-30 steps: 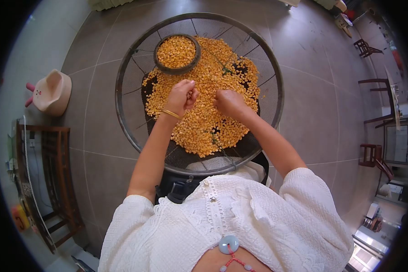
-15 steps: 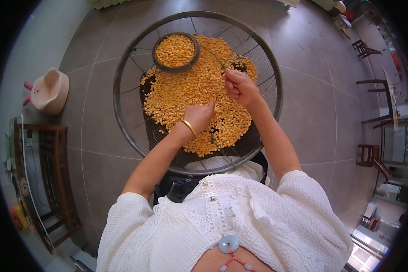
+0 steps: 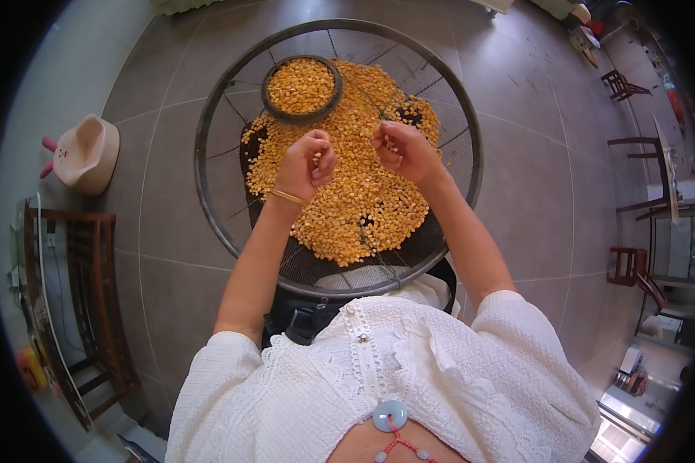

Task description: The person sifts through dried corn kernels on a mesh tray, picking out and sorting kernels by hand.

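Yellow corn kernels (image 3: 355, 201) lie spread over a large round mesh sieve (image 3: 471, 100) with a dark rim. Near its far left edge sits a small round bowl (image 3: 338, 94) full of kernels. My left hand (image 3: 309, 162), with a gold bangle at the wrist, is closed over the kernels just below the bowl; what its curled fingers hold, if anything, is hidden. Across from it, my right hand (image 3: 406, 150) is closed in a pinch above the right part of the corn, and its contents are too small to name. The two hands are apart.
A pink and cream child's seat (image 3: 89, 154) stands on the tiled floor at the left. Below it is a dark wooden chair (image 3: 93, 293). Wooden stools (image 3: 629, 266) and a table stand along the right side.
My left hand has moved up and left from the middle of the corn, towards the bowl. My right hand has stayed nearly in place since half a second ago.
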`<action>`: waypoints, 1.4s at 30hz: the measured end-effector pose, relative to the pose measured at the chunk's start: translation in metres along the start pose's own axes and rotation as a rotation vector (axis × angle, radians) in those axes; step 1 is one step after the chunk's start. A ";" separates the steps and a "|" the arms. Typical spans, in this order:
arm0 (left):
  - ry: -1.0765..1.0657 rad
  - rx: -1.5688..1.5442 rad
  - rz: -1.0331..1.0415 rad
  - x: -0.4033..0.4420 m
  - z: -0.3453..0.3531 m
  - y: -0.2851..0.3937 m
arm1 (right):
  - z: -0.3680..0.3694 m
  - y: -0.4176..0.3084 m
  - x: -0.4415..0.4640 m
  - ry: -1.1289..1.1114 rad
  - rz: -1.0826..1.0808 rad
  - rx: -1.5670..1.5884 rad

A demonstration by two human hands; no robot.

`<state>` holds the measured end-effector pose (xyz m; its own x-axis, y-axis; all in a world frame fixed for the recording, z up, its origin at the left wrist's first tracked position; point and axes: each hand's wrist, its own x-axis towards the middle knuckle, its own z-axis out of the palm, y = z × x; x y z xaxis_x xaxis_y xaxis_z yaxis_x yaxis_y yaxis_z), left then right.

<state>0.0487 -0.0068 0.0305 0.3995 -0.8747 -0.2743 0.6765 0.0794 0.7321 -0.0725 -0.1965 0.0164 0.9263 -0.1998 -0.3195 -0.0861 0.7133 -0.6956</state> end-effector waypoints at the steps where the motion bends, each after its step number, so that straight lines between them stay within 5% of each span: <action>1: -0.095 -0.203 0.033 0.000 -0.003 0.000 | 0.002 0.003 0.000 -0.001 0.000 -0.001; 4: -0.173 -0.288 0.090 -0.001 -0.002 0.001 | 0.002 0.020 0.008 0.096 0.043 -0.700; 5: -0.174 -0.288 0.090 -0.002 0.000 0.002 | 0.000 0.032 0.013 0.096 0.043 -0.701; 7: -0.232 -0.364 0.122 -0.003 0.004 0.003 | 0.015 0.049 0.011 0.089 -0.454 -1.330; 8: -0.232 -0.366 0.123 -0.002 0.003 0.002 | 0.016 0.049 0.007 0.126 -0.229 -1.543; 12: -0.192 -0.419 0.127 0.002 -0.006 -0.003 | 0.010 0.061 0.015 0.135 -0.234 -1.805; 14: -0.150 -0.425 0.126 0.003 -0.010 -0.004 | 0.002 0.061 0.019 0.074 -0.336 -1.329; 15: -0.115 -0.451 0.107 0.004 -0.013 -0.004 | 0.004 0.055 0.018 0.068 -0.337 -1.330; 17: -0.078 -0.478 0.094 0.004 -0.014 -0.004 | 0.014 0.032 0.011 0.071 0.072 -0.561; 21: 0.136 -0.200 0.166 -0.001 -0.008 0.002 | 0.001 0.013 0.005 0.054 0.041 0.047; 23: 0.214 -0.004 0.221 0.000 -0.007 0.007 | -0.006 0.009 0.008 0.019 0.035 0.008; 25: 0.474 0.472 0.312 0.006 -0.012 0.010 | 0.000 0.011 0.010 0.356 -0.104 -0.808; 26: 0.480 0.476 0.314 0.008 -0.017 0.009 | -0.014 0.024 0.018 0.416 -0.328 -1.271; 28: 0.670 1.219 0.426 0.009 -0.027 0.009 | -0.009 0.027 0.016 0.412 -0.238 -1.539; 29: 0.669 1.228 0.420 0.008 -0.031 0.006 | -0.007 0.029 0.013 0.407 -0.134 -1.808; 34: 0.578 1.756 0.049 0.004 -0.027 0.001 | -0.008 0.024 0.013 0.413 -0.301 -1.564; 36: 0.543 1.785 0.041 0.004 -0.026 -0.003 | -0.004 0.014 0.010 0.279 -0.251 -1.062; 37: 0.502 1.810 0.033 0.003 -0.025 -0.005 | -0.003 0.008 0.007 0.277 -0.249 -1.057; 39: 0.481 1.863 -0.018 0.005 -0.021 -0.008 | -0.002 -0.003 0.000 0.074 -0.034 -0.375; 42: 0.455 1.922 -0.049 0.005 -0.023 -0.013 | 0.000 -0.004 -0.001 -0.004 -0.043 -0.020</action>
<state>0.0563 -0.0006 0.0057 0.7174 -0.6689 -0.1947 -0.6308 -0.7423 0.2261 -0.0730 -0.1996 0.0196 0.9307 -0.2274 -0.2864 -0.0533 0.6904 -0.7215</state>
